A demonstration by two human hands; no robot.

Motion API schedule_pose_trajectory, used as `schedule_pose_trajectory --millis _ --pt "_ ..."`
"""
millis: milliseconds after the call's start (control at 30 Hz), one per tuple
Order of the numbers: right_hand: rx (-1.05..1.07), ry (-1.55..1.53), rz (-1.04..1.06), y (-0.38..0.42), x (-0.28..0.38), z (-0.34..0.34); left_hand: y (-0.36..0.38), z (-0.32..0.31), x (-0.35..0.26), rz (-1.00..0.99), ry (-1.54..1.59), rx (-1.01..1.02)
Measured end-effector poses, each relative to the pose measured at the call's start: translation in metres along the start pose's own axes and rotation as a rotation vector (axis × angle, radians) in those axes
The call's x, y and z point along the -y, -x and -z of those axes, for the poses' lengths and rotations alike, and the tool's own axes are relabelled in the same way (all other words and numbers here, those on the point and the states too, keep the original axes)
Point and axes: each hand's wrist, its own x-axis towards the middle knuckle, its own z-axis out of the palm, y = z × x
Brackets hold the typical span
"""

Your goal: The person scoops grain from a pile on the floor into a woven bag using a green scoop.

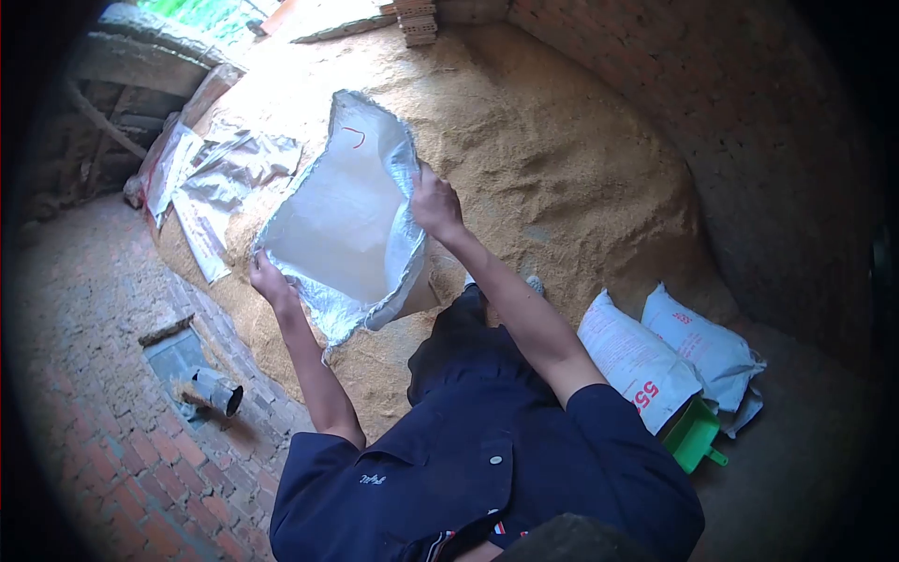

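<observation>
A white woven sack (342,201) hangs in front of me with its mouth spread wide, so its pale inside shows. My left hand (272,280) is closed round the sack's rim at the lower left. On the opposite side, my right hand (436,202) grips the rim at the upper right. A short red thread or mark (355,138) shows on the sack's inner wall near the top. Below and behind the sack lies a large heap of tan, grainy material (552,140), like husks or sawdust. How much the sack's bottom holds cannot be seen.
Two filled white sacks with red print (637,351) lie at the right, with a green dustpan-like scoop (693,436) beside them. Crumpled silvery sheeting (229,173) covers the heap's left side. A metal pipe (217,391) juts from the brick wall (122,412) at lower left.
</observation>
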Motion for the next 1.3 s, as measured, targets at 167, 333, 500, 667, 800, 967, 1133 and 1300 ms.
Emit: schedule_pose_trajectory --millis 167,333,500,667,800,967,1133,1300 --pt "0.048 -0.077 -0.018 -0.001 -0.005 0.012 0.021 0.026 -0.023 -0.191 -0.079 -0.024" --pt "-0.026 -0.127 -0.04 -0.018 -0.065 0.031 0.08 0.001 -0.013 -0.247 -0.074 0.022" --pt "0.044 -0.104 -0.064 0.019 -0.166 0.106 0.122 -0.071 0.067 -0.378 -0.391 -0.079" --pt "-0.323 -0.187 -0.11 0.168 -0.261 0.236 0.142 -0.125 0.147 -0.297 -0.65 -0.052" --pt "-0.949 -0.026 -0.274 0.332 -0.309 0.366 0.131 -0.142 0.191 -0.203 -0.795 -0.015" --pt "-1.06 0.948 -0.784 0.522 -0.41 0.477 0.125 -0.151 0.205 -0.122 -0.976 -0.002" --pt "-0.411 0.636 -1.183 0.653 -0.542 0.499 0.134 -0.149 0.185 -0.154 -0.971 0.028" --pt "-0.097 0.645 -1.412 0.679 -0.57 0.507 0.149 -0.139 0.149 -0.276 -1.124 0.012"
